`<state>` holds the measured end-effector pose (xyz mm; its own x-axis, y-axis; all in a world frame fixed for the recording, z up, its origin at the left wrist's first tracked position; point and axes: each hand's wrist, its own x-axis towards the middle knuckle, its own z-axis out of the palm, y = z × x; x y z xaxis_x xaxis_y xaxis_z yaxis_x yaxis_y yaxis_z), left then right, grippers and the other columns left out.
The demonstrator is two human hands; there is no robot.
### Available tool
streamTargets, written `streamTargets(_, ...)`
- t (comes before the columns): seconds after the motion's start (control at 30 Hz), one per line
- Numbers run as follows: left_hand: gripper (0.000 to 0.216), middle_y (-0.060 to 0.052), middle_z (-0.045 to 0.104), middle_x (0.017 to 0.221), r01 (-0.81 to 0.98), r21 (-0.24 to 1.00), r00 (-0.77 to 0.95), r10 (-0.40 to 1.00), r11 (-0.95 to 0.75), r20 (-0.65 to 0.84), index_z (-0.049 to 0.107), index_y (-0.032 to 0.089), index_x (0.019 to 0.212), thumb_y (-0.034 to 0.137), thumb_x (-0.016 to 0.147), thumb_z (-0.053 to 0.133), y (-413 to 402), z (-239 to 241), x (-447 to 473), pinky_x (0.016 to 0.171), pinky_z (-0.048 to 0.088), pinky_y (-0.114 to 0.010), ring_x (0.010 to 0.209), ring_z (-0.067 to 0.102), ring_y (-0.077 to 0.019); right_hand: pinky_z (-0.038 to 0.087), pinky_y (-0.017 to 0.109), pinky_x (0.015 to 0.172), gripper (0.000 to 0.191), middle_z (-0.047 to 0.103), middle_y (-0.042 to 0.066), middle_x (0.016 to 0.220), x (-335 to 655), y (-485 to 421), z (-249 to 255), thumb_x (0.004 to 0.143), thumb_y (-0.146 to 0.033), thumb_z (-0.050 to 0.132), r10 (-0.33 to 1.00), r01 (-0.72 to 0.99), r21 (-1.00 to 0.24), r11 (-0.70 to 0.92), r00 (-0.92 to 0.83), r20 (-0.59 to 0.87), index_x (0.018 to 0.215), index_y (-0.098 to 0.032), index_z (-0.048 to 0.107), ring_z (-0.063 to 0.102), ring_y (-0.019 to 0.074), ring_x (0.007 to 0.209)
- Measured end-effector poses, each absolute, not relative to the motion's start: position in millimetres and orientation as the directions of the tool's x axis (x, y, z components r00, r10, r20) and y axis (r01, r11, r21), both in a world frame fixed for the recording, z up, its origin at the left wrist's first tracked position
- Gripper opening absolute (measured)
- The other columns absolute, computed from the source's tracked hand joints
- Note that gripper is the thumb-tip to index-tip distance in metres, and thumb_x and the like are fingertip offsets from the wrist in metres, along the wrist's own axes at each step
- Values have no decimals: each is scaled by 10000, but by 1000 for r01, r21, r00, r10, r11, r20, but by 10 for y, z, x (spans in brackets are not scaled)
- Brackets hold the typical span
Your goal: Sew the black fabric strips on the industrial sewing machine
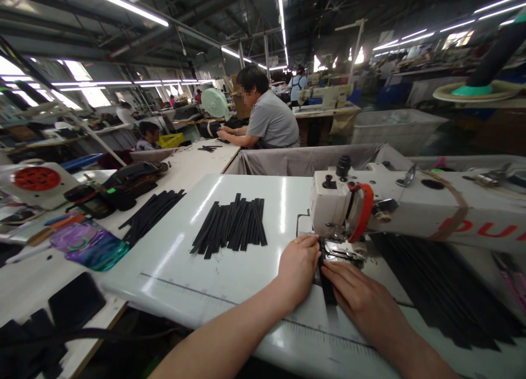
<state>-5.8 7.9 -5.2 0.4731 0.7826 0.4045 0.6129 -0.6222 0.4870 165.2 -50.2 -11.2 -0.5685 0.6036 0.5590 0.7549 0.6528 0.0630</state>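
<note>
A white sewing machine (411,201) stands on a white table (172,269). A black strip (327,291) lies under its presser foot (341,252). My left hand (298,266) presses the strip's left side right beside the foot. My right hand (357,297) lies flat on the strip's right side, fingers pointing at the foot. A pile of several black strips (232,225) sits to the left on the table. More black strips (439,280) are spread under the machine arm at the right.
Another bundle of black strips (150,214), a purple-teal bag (88,245) and dark bags (123,184) lie on the left bench. A grey fabric bin (304,160) stands behind the table. A person in a grey shirt (269,119) works at the bench ahead.
</note>
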Motion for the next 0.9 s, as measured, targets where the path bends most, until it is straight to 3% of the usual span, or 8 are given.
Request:
streamTargets(0.17, 254, -96, 685, 1041, 592, 494, 469, 771, -637, 432, 631, 164, 820, 151, 961, 421, 65, -50, -49, 1042, 477, -378, 1106, 601, -212, 559, 351, 864, 329, 687, 100, 1084, 1632, -513, -52, 985, -137, 333, 609, 745, 20, 666, -559, 563, 1132, -129, 628, 641, 215, 1014)
streamTargets(0.4, 221, -92, 692, 1028, 589, 497, 443, 769, -637, 461, 656, 164, 860, 134, 938, 451, 100, -93, -44, 989, 513, -399, 1074, 607, -224, 542, 394, 885, 299, 667, 99, 1072, 1655, -477, -39, 934, -101, 391, 684, 756, -131, 641, -486, 545, 1125, -147, 616, 612, 233, 1027)
streamTargets(0.57, 192, -93, 690, 1070, 583, 509, 445, 774, -633, 452, 656, 156, 853, 99, 909, 482, 89, -77, -54, 997, 512, -399, 1084, 599, -231, 539, 373, 821, 255, 669, 61, 942, 1705, -527, -16, 899, -95, 417, 687, 679, -253, 689, -500, 527, 965, -196, 641, 619, 213, 911)
streamTargets(0.9, 205, -100, 691, 1079, 594, 506, 441, 779, -626, 446, 657, 149, 863, 100, 916, 464, 60, -48, -50, 1012, 506, -396, 1103, 597, -233, 503, 391, 880, 278, 652, 65, 1048, 1768, -456, -63, 903, -96, 438, 699, 703, -240, 670, -487, 524, 1042, -200, 655, 583, 223, 992)
